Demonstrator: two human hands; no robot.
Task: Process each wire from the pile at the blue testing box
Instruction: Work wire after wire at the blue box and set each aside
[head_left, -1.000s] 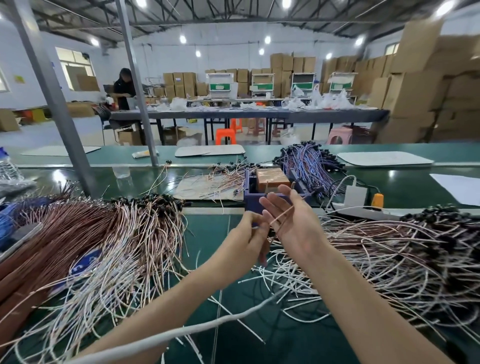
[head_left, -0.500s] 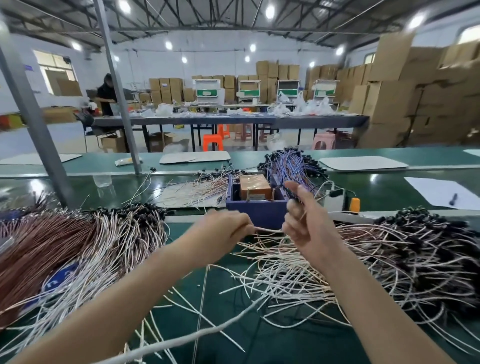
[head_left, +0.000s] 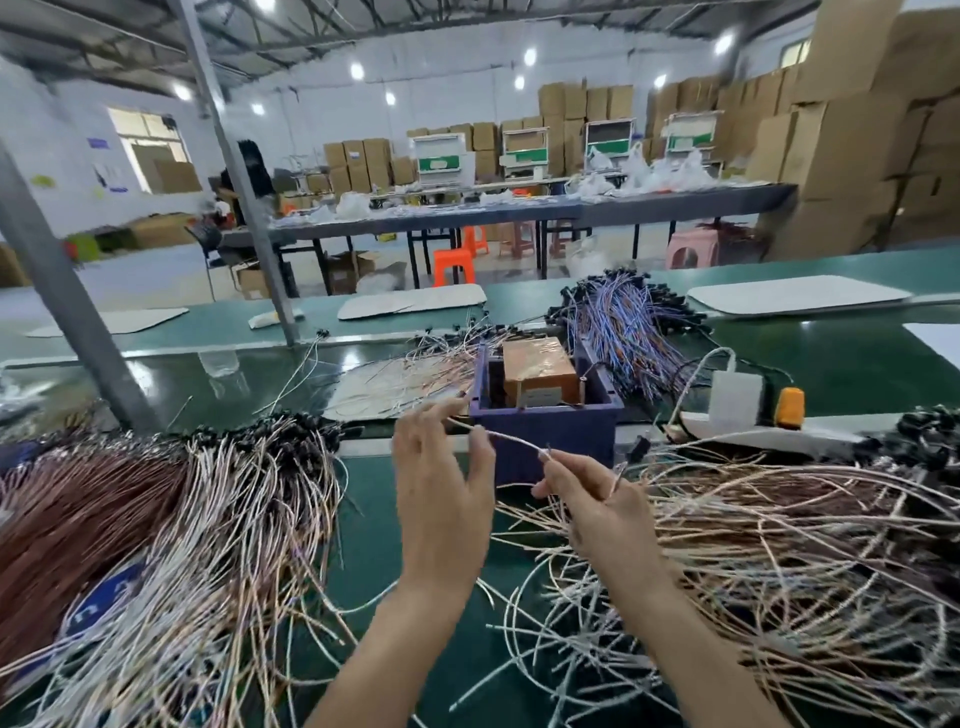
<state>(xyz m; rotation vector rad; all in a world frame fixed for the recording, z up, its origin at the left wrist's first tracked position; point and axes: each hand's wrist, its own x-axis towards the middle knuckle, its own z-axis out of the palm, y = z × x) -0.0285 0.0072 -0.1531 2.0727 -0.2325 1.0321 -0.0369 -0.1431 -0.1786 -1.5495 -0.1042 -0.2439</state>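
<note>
Both hands pinch one pale twisted wire (head_left: 511, 440) stretched between them: the left hand (head_left: 441, 483) grips its left end, the right hand (head_left: 592, 499) its right part. Just beyond stands the blue testing box (head_left: 545, 415), holding a brown block (head_left: 537, 366). Wire piles (head_left: 779, 545) spread left and right on the green bench (head_left: 379, 545).

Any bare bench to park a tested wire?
Bare green strip between the left wire pile and the left hand, short of the blue testing box. Dark belt right of the purple wires is clear too. Right pile is crowded.
</note>
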